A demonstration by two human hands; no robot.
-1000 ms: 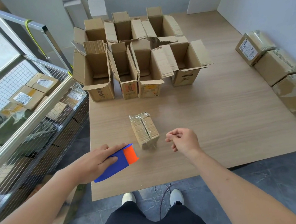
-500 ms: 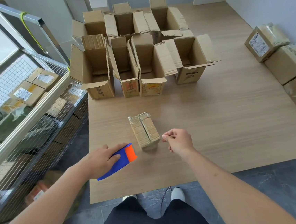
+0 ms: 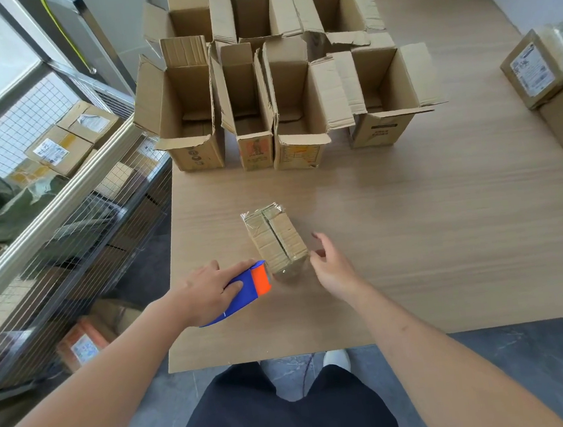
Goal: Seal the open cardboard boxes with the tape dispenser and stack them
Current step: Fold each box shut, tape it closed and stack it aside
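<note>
Left hand point(image 3: 208, 291) grips blue-and-orange tape dispenser point(image 3: 243, 291), orange nose just beside near end of small taped box point(image 3: 275, 238) lying mid-table point(image 3: 447, 231). Right hand point(image 3: 330, 267) loose, fingers spread, holding nothing, beside box's right corner. Open cardboard boxes point(image 3: 283, 103) clustered at far end.

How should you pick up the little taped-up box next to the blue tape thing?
Probably grip the small taped box across its two long side walls, coming from above. It lies flat and narrow, so one hand should span it. The right hand is already open at its right side; the tape dispenser in the left hand crowds the near-left corner.
</note>
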